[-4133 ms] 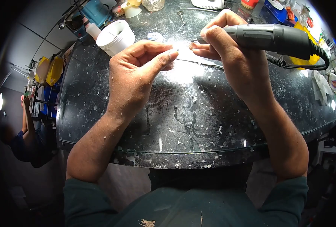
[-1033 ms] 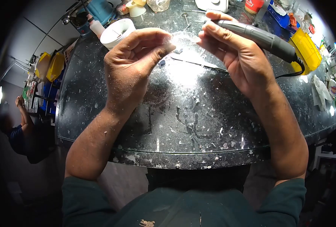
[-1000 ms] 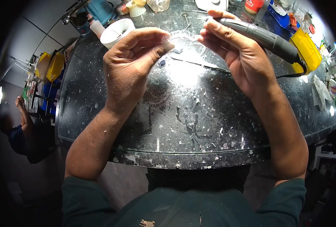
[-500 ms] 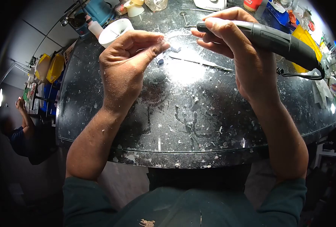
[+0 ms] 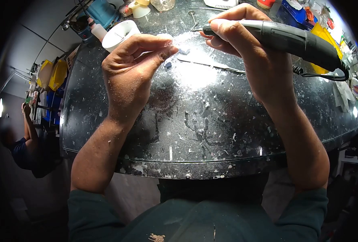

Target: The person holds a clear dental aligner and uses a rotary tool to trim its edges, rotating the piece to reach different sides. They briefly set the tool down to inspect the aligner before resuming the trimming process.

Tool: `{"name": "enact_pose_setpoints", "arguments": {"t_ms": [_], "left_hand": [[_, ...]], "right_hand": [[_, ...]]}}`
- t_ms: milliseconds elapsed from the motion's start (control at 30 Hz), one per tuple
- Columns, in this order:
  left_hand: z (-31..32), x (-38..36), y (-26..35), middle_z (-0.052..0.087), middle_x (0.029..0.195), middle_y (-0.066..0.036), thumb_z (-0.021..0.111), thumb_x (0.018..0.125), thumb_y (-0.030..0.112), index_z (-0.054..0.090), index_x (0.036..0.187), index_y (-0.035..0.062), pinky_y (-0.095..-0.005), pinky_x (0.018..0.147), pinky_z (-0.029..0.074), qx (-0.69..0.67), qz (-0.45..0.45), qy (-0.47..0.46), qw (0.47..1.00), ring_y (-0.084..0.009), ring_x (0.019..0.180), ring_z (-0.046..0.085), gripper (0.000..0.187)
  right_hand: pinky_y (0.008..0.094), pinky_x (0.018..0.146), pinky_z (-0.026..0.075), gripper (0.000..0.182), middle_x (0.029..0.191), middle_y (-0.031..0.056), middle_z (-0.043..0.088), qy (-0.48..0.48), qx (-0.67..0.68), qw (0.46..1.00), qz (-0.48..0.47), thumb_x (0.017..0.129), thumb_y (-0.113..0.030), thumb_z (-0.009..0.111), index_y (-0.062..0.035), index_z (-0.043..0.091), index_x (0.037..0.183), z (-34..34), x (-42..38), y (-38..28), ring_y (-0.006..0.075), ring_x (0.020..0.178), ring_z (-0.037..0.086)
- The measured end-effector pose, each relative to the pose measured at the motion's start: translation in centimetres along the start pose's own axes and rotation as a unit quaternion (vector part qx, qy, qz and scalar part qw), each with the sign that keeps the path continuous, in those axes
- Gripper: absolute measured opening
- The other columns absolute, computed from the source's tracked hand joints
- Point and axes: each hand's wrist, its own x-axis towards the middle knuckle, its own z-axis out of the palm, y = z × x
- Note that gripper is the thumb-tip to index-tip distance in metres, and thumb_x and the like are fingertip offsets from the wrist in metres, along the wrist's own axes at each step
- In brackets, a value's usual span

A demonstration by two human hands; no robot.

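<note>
My left hand (image 5: pixel 130 70), speckled with pale dust, pinches a small translucent piece (image 5: pixel 169 43) between thumb and fingertips; glare blurs its shape. In my right hand (image 5: pixel 265 66) lies a black rotary handpiece (image 5: pixel 288 38), gripped like a pen, with a coiled cord (image 5: pixel 322 75) behind it. A thin bit (image 5: pixel 196 30) sticks out of its tip toward the left hand, apart from the piece. Below the hands, a slim pale metal tool (image 5: pixel 207 63) rests on the bench, near a small dark bluish piece (image 5: pixel 168 64).
The dark bench (image 5: pixel 227 117) is strewn with pale chips and dust. A white cup (image 5: pixel 118 35), a squeeze bottle (image 5: pixel 98 30) and a yellow funnel-like cup (image 5: pixel 140 10) stand at the back left. Yellow bins (image 5: pixel 326 44) are at right. Another person (image 5: pixel 26 149) is at far left.
The handpiece and my right hand have shifted slightly left, and the bit now shows plainly. My left hand has also moved a little left, still pinching the piece.
</note>
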Motion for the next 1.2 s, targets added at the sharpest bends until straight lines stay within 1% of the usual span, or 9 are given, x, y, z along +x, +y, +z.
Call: {"name": "enact_pose_setpoints", "arguments": {"t_ms": [67,200,267,400,500,667,1100,1167,1200], "left_hand": [[0.1,0.0,0.1,0.073,0.097,-0.012,0.07,0.086,-0.007,0.07,0.1,-0.0025,-0.0276,0.087,0.058,-0.015,-0.017,0.009,1.0,-0.0175,0.094,0.072,0.015],[0.0,0.0,0.1,0.073,0.097,-0.012,0.07,0.085,-0.009,0.07,0.1,-0.0027,-0.0278,0.088,0.058,-0.014,-0.018,0.009,1.0,-0.0176,0.094,0.072,0.016],[0.0,0.0,0.2,0.073,0.098,-0.012,0.069,0.086,-0.009,0.071,0.101,-0.0026,-0.0279,0.089,0.058,0.006,-0.016,0.008,1.0,-0.0175,0.095,0.072,0.016],[-0.1,0.0,0.0,0.073,0.098,-0.013,0.068,0.086,-0.008,0.071,0.101,-0.0023,-0.0281,0.089,0.058,0.006,-0.014,0.005,1.0,-0.018,0.096,0.072,0.016],[-0.1,0.0,0.1,0.073,0.098,-0.013,0.068,0.087,-0.008,0.071,0.102,-0.0017,-0.0282,0.088,0.059,0.016,-0.012,0.006,1.0,-0.0184,0.096,0.072,0.017],[-0.1,0.0,0.1,0.073,0.098,-0.012,0.069,0.087,-0.006,0.072,0.102,-0.0009,-0.0283,0.087,0.059,0.02,-0.025,0.011,0.999,-0.0181,0.096,0.072,0.016],[0.1,0.0,0.4,0.074,0.098,-0.01,0.071,0.086,-0.004,0.072,0.102,0.0005,-0.0261,0.086,0.058,0.034,-0.037,0.012,0.999,-0.0158,0.094,0.071,0.017],[0.2,0.0,0.4,0.074,0.098,-0.01,0.072,0.086,-0.003,0.072,0.103,0.0005,-0.0255,0.085,0.057,0.036,-0.037,0.016,0.999,-0.0151,0.094,0.071,0.017],[0.2,0.0,0.4,0.074,0.098,-0.01,0.072,0.086,-0.003,0.072,0.103,0.0005,-0.0255,0.085,0.057,0.036,-0.037,0.016,0.999,-0.0151,0.094,0.071,0.017]], "right_hand": [[0.0256,0.068,0.05,0.021,0.082,0.007,0.066,0.003,-0.041,0.998,-0.049,0.09,-0.018,0.069,0.0003,0.061,0.097,0.0,-0.1,0.0,0.011,0.076,0.063],[0.0261,0.068,0.05,0.022,0.082,0.0072,0.066,0.006,-0.054,0.998,-0.01,0.089,-0.019,0.069,0.0004,0.062,0.097,0.3,-0.3,-0.9,0.0119,0.075,0.063],[0.0266,0.068,0.05,0.022,0.082,0.0068,0.066,0.043,-0.159,0.984,-0.07,0.088,-0.018,0.07,0.0,0.063,0.097,1.1,-0.9,-2.1,0.0123,0.075,0.064],[0.0271,0.069,0.051,0.021,0.084,0.0071,0.066,-0.01,-0.021,1.0,-0.006,0.089,-0.018,0.069,0.0005,0.063,0.099,-0.2,0.0,0.1,0.0134,0.077,0.065],[0.0273,0.071,0.052,0.019,0.087,0.0077,0.067,-0.018,-0.022,0.997,-0.07,0.091,-0.016,0.067,0.0011,0.063,0.098,-0.2,-0.1,0.3,0.0135,0.079,0.066],[0.0265,0.079,0.054,0.019,0.091,0.0094,0.067,-0.038,0.087,0.995,0.022,0.096,-0.016,0.064,0.0023,0.06,0.101,0.0,-0.3,-0.5,0.0132,0.087,0.067],[0.026,0.081,0.054,0.019,0.091,0.0098,0.068,-0.082,0.084,0.992,0.038,0.097,-0.015,0.062,0.0027,0.059,0.105,-0.4,0.1,-0.5,0.0135,0.089,0.067],[0.0261,0.077,0.053,0.019,0.089,0.0093,0.067,-0.011,0.04,0.988,0.152,0.096,-0.015,0.063,0.0025,0.06,0.104,0.5,0.2,-2.9,0.013,0.085,0.066],[0.0261,0.077,0.053,0.019,0.089,0.0093,0.067,-0.011,0.04,0.988,0.152,0.096,-0.015,0.063,0.0025,0.06,0.104,0.4,0.0,-2.4,0.013,0.085,0.066]]}}
